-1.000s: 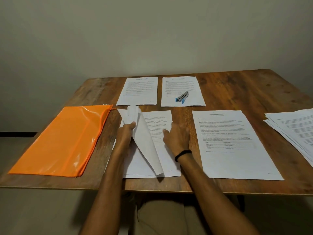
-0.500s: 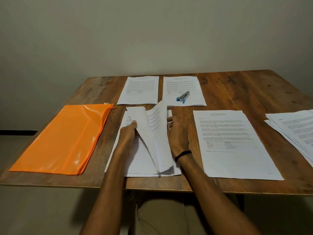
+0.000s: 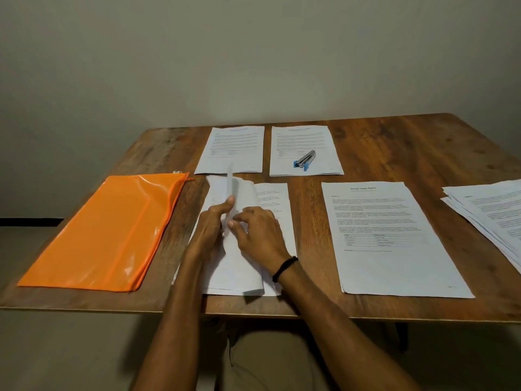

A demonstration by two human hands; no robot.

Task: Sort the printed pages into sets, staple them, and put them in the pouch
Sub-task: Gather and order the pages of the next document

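Note:
A set of printed pages (image 3: 275, 198) lies at the near middle of the wooden table (image 3: 394, 148). My left hand (image 3: 210, 225) holds its top sheets lifted and curled at their left side. My right hand (image 3: 260, 231) rests on the same set with its fingers at the lifted sheets. An orange pouch (image 3: 104, 232) lies flat to the left. A grey and blue stapler (image 3: 305, 159) sits on the far right set (image 3: 306, 138). Another set (image 3: 235, 148) lies far left of it, and a larger set (image 3: 394, 238) lies to the right.
A loose fanned stack of pages (image 3: 496, 213) reaches the table's right edge. The table's near edge runs just below my forearms. A plain wall stands behind the table.
The lifted sheets have swung from the right back over to the left. My right hand has moved from the set's right side onto the curled sheets beside my left hand.

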